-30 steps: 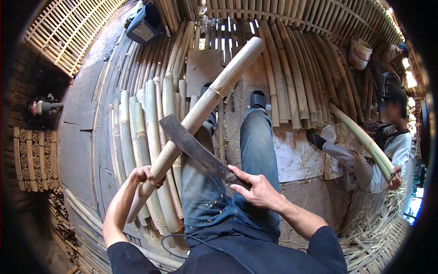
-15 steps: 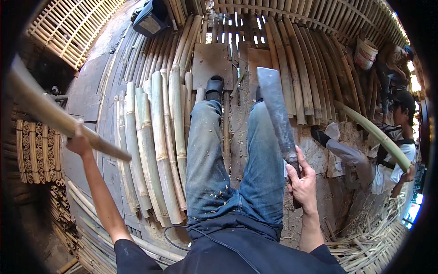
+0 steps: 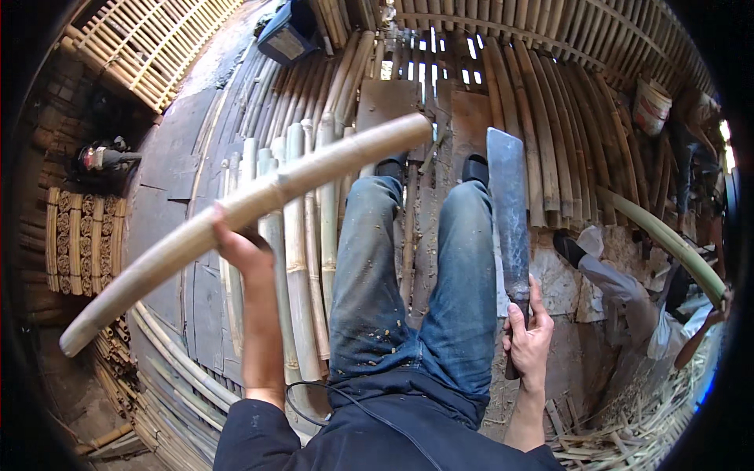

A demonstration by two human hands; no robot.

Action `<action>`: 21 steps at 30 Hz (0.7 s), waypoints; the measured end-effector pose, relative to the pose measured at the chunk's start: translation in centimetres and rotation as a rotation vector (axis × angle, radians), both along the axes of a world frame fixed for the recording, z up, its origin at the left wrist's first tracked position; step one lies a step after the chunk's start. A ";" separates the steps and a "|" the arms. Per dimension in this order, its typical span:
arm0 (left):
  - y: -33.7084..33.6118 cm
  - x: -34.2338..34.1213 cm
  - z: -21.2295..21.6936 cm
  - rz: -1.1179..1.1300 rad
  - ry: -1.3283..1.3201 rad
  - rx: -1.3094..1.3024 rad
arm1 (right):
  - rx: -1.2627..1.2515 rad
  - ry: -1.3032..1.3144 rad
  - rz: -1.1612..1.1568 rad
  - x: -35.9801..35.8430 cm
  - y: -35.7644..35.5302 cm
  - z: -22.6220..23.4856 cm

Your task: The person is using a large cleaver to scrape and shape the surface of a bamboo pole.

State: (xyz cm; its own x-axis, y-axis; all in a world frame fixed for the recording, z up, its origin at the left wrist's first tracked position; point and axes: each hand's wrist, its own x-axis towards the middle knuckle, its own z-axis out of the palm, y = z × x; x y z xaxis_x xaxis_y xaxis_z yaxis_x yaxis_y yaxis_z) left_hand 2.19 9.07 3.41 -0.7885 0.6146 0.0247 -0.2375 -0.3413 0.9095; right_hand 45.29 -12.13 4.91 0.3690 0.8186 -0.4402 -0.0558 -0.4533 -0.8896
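Note:
My left hand (image 3: 242,242) is closed round the middle of a thick, pale bamboo pole (image 3: 314,169). The pole hangs aslant, its upper end above my shins and its lower end out to the left. In my right hand (image 3: 531,337) is a machete (image 3: 509,208) with a broad, dark, blunt-ended blade, gripped by its handle and pointing away from me, over the floor beside my right leg. Pole and blade are apart. Beneath the raised pole lie several greenish bamboo poles (image 3: 297,275) side by side, partly hidden by it and by my left arm.
Browner bamboo poles (image 3: 542,141) lie in a row at the far right. On the right, a co-worker's hand (image 3: 723,304) holds a green bamboo pole (image 3: 667,239). Bundled sticks (image 3: 82,243) are stacked at left; bamboo shavings (image 3: 620,439) pile up at lower right. A blue bin (image 3: 289,35) stands at the back.
The bamboo pole in my left hand has swung from the far left toward the middle, its far end now raised. The machete stands more upright and slightly further right. My view has shifted a little left.

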 end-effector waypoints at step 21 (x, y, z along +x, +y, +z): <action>-11.3 5.2 -3.4 -1.377 -0.084 -0.893 | -0.018 -0.032 0.125 -1.1 1.9 -1.7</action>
State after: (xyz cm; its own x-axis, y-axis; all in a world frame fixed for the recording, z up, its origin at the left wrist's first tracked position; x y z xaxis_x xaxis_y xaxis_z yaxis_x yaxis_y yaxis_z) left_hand 7.37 -2.24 -0.03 0.3499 0.6072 -0.7134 0.0446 0.7499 0.6601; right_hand 44.17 -10.21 3.16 0.2787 0.8510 -0.4451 0.0300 -0.4710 -0.8816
